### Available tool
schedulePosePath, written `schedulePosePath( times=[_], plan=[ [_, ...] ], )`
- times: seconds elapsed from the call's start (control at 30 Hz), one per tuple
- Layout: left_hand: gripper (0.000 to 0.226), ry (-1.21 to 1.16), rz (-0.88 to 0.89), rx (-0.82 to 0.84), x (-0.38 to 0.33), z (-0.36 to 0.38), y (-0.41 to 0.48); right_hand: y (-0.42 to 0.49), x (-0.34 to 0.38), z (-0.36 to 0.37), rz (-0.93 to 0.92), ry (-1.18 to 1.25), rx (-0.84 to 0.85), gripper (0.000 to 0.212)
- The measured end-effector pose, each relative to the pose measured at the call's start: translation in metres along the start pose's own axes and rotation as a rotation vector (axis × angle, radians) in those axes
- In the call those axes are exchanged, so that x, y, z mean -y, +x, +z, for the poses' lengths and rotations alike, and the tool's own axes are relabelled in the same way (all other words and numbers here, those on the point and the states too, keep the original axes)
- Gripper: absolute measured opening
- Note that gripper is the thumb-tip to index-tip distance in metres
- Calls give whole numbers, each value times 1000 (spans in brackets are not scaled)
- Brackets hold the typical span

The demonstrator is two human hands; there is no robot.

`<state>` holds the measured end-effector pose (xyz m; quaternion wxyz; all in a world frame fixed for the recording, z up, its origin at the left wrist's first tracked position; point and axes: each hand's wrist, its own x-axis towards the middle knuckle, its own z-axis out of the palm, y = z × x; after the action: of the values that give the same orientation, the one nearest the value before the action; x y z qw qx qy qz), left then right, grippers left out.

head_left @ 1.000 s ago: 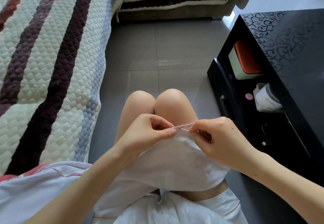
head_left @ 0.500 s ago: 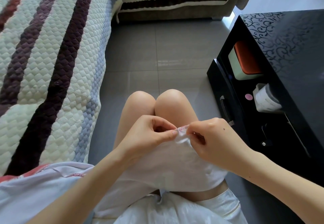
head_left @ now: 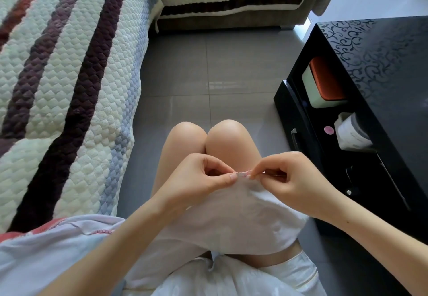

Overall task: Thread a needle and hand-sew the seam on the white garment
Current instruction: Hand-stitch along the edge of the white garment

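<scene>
Garment (head_left: 234,214): is lying draped over the lap, lower centre; thin, light, limp cloth, likely to bunch.
Seam (head_left: 242,174): pink-stitched edge is being stretched between both hands, mid-frame.
Left hand (head_left: 199,177): is pinching the seam between thumb and forefinger.
Right hand (head_left: 294,180): is pinching the needle (head_left: 249,176) (a faint sliver, barely visible).
Hold: judged best just beside the stitch point; the slim, slick needle is calling for a firm fingertip pinch.
</scene>
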<state>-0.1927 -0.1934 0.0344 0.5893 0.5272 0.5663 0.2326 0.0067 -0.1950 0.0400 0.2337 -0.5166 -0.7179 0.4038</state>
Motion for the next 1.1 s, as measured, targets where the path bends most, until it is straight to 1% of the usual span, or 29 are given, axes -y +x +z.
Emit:
schedulePosePath(
  times=[0.07, 0.17, 0.27, 0.37, 0.47, 0.57, 0.63, 0.73, 0.77, 0.87, 0.93, 1.0, 1.03, 1.07, 1.1],
  plan=[
    [8, -26, -16, 23, -1, 0, 1, 2, -1, -3, 33, 101, 23, 26],
    [7, -76, -45, 69, -1, -1, 2, 4, -1, -7, 120, 240, 80, 31],
    [8, -128, -53, 112, 0, -3, 3, 7, -4, -7, 191, 340, 106, 28],
    [8, -166, -55, 138, 0, -4, 3, 7, -6, -4, 213, 410, 122, 18],
    [10, -226, -65, 162, 0, -4, 3, 6, -7, -1, 231, 483, 156, 25],
    [22, -260, -70, 181, 0, -1, 3, 5, -8, 3, 214, 529, 182, 26],
    [23, -272, -70, 178, 1, 0, 3, 4, -8, 6, 175, 512, 194, 22],
    [17, -300, -79, 167, 2, -1, 4, 4, -10, 5, 132, 408, 201, 2],
    [16, -306, -84, 170, 3, -2, 4, 3, -13, 3, 124, 377, 180, 4],
    [15, -322, -85, 170, 4, -1, 3, 3, -18, -1, 68, 242, 86, 20],
    [15, -319, -79, 167, 4, 0, 4, 3, -14, 3, 42, 239, 80, 22],
    [16, -326, -68, 177, 3, 2, 4, 4, -10, 9, 25, 294, 81, 19],
    [16, -335, -63, 177, 2, 2, 4, 3, -10, 11, -10, 274, 54, 15],
    [15, -342, -61, 173, 3, 3, 4, 2, -9, 11, -66, 174, 4, 10],
    [14, -342, -58, 167, 3, 3, 4, 1, -8, 9, -130, 20, -64, 6]
  ],
)
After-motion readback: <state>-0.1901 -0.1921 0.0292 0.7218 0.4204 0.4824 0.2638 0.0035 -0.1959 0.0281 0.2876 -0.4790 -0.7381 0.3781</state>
